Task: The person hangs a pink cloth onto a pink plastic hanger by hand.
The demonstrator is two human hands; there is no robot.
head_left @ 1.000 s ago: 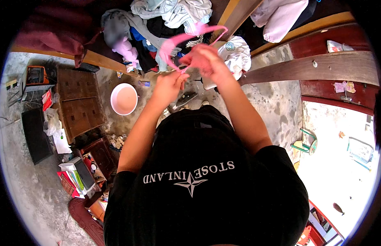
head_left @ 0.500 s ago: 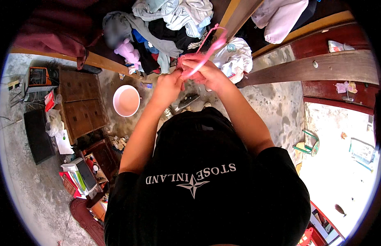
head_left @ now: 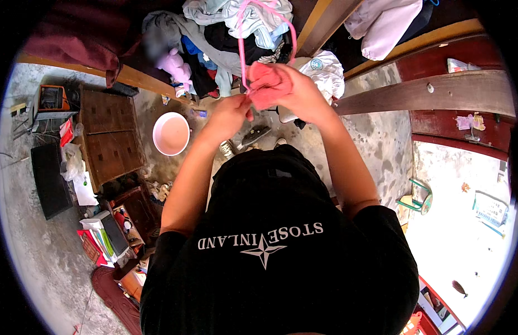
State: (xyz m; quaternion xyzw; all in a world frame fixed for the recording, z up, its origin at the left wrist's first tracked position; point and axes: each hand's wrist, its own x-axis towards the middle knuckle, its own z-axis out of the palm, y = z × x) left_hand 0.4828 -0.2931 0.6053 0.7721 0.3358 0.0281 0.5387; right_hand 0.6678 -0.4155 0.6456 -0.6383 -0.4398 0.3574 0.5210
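A pink clothes hanger is held up in front of me, its frame rising away over the clothes behind. My left hand is closed on the hanger's near left end. In my right hand is a folded coral-red cloth, pressed around the hanger's near part. The cloth hides that part of the hanger and some of my right fingers. Just beyond both hands lies a pile of clothes, with a white garment hanging at its right side.
A wooden beam runs close to the right of my hands. On the floor to the left stands a white bucket of cloudy liquid, beside a brown wooden cabinet. A pink plush toy rests by the clothes.
The hanger has turned from slanting right to standing more upright and away from me. My right hand has shifted slightly right, and more of the cloth shows.
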